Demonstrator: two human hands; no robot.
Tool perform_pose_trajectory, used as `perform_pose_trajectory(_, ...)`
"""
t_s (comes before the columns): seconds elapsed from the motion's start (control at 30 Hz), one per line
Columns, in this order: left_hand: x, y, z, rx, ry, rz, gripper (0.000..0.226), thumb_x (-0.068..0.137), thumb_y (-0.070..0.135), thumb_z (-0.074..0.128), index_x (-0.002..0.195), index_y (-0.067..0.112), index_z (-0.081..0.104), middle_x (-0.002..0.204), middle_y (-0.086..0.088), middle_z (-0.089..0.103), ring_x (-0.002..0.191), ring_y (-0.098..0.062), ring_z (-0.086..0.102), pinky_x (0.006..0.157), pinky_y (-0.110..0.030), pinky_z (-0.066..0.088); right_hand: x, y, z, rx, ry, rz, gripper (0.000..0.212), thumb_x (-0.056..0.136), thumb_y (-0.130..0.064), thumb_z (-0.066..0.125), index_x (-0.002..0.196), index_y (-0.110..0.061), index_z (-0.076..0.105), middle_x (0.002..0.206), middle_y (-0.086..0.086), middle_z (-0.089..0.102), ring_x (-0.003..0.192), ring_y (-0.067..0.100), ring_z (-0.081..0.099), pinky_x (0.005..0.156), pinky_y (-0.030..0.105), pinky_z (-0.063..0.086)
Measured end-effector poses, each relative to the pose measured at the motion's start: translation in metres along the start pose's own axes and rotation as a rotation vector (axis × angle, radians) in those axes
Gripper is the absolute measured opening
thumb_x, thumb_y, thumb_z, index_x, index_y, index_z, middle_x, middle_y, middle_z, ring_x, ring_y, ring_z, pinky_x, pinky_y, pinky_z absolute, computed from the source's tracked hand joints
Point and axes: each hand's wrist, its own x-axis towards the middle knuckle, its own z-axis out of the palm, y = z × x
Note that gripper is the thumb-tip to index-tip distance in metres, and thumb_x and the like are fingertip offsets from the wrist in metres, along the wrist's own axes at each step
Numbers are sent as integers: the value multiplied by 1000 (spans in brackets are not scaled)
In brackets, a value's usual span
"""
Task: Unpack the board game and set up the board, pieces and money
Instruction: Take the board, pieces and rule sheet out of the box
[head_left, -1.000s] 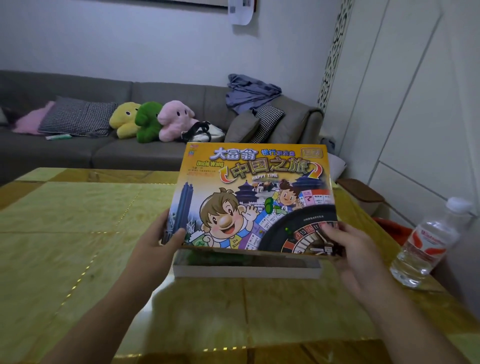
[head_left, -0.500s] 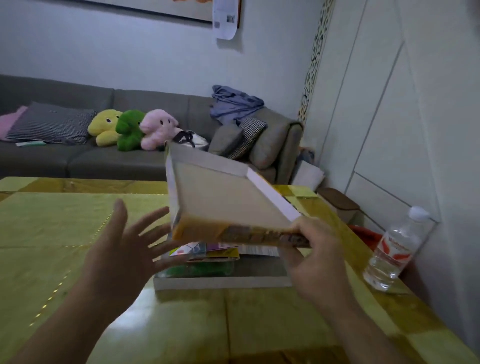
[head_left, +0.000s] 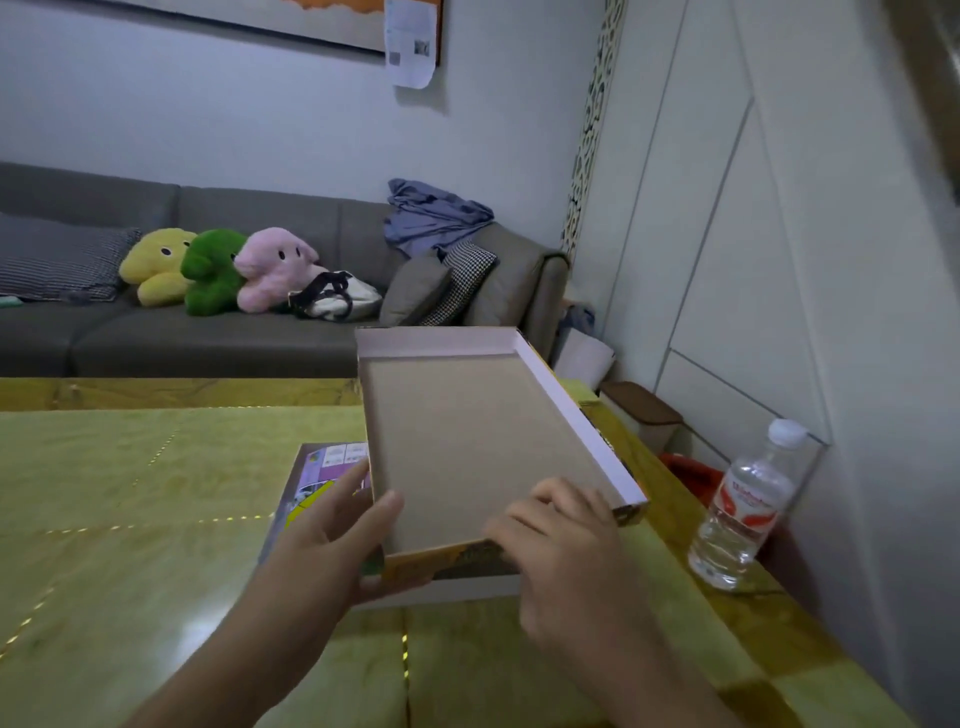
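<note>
1. Head view: the box lid (head_left: 483, 441) is held upturned, its bare brown inside showing, above the box base (head_left: 322, 483), where printed sheets are seen.
2. The lid's near left corner is gripped by the left hand (head_left: 332, 540); the near edge is gripped by the right hand (head_left: 566, 551).
3. Open green table (head_left: 130, 499) lies leftward; a water bottle (head_left: 748, 509) stands near the right edge.

Lid (head_left: 483, 441) above box base (head_left: 457, 590); bottle (head_left: 743, 512) to the right.

One head-worn wide-angle camera supplies the only view. It looks forward and down from the person's eye level, across a table (head_left: 156, 519) toward a sofa (head_left: 208, 338) against the far wall. Both forearms enter from the bottom edge, close to the lens. Straight lines bend near the frame edges.
</note>
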Motion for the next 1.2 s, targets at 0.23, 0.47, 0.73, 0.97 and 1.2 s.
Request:
perform_pose_trajectory(0.23,17,-28,-4,307,74,41,46,90,2,72,126,30,69,122,10,75,98,-9,76,77,-34,62,15,98,21,-86,66,282,39,64,14,71,81,-21,73,82,-12,65,97,16,57,61,18,43)
perform_pose_trajectory(0.47,31,-49,-37,566,74,95,41,86,17,79,116,45,74,111,14,79,115,-11,72,105,-38,54,47,187,81,-76,31,387,33,78,12,66,85,-18,77,82,-7,67,95,19,48,70,36,49)
perform_pose_trajectory(0.73,47,-61,-52,754,195,362,48,83,-9,75,94,38,78,94,0,77,73,-9,73,60,-13,53,36,241,139,-159,-318,697,10,102,-22,60,103,-17,69,113,5,65,116,27,56,85,40,54)
perform_pose_trajectory(0.97,46,-59,-74,1109,313,457,54,74,-6,78,102,39,68,114,22,61,105,-18,56,84,-37,43,33,175,128,-140,-261,677,50,102,-17,56,149,-12,41,150,5,42,140,24,36,109,36,46)
perform_pose_trajectory(1.2,45,-61,-83,1107,269,319,36,93,10,72,123,29,70,132,21,53,118,-3,52,96,-20,37,25,46,108,250,-238,438,27,107,-25,46,133,-26,53,132,-11,47,126,6,38,98,20,45)
